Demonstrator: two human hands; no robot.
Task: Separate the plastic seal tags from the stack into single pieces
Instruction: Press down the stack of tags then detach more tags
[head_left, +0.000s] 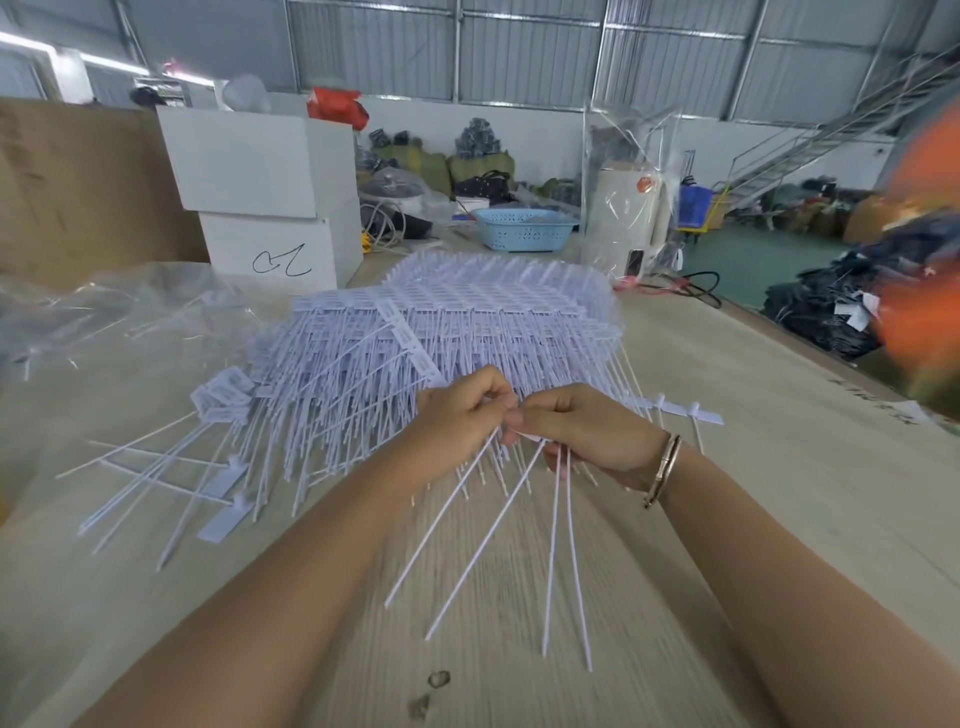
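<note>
Nearest the lens, four thin white tails (498, 540) fan down from the fingers toward the viewer over the wooden tabletop (727, 415). They belong to a short strip of plastic seal tags (530, 436) pinched between both hands: the left hand (457, 415) has its fingers curled around the strip's flat heads from one side, and the right hand (587, 426) clamps the heads from the other, thumb tips nearly touching.

These pieces look very light and springy. The tails will probably whip and slide if grabbed, so the flat label heads, just at the fingertips, seem the sensible place to hold while snapping one tag from its neighbour; the joining webs are likely brittle enough to break with a twist.

Just beyond the knuckles lies the big stack (467, 322) of joined tags. Out past the left hand's fingers, loose single pieces (218, 467) are scattered, with crumpled clear plastic (104, 306) further off.
</note>
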